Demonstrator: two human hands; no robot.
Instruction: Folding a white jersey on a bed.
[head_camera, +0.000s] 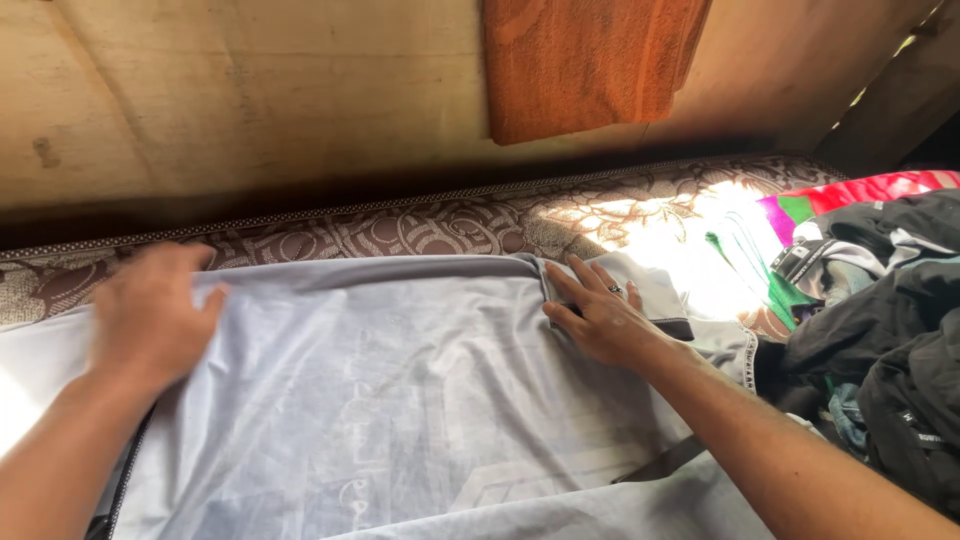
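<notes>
- Forearms came in low from both bottom corners of the head view, and between them lay the pale grey garment (420, 400), spread flat with its faint print showing through.
- Left hand (150, 315) sat on the garment's upper left part, palm down, fingers loose and blurred; nothing clenched, nothing gripped, just pressing on cloth.
- Right hand (600, 315), ring on one finger, lay flat too, its fingertips (560, 280) touching a small fold near the top edge; grip released, no cloth pinched that I could see.
- Key relation: the garment ran long from left to right across the bed, directly under both hands, its far edge just beyond the fingertips. That fold lay at the right hand and well apart from the left, so the right was clearly nearer.
- Beneath it, the brown patterned mattress (420, 230) showed along the far side, butted against a wooden wall (250, 90).
- An orange cloth (585, 65) hung on that wall above.
- Off to the right, a heap of dark clothes (880, 330) sat beside the garment, with bright pink and green fabric (800, 210) behind.
</notes>
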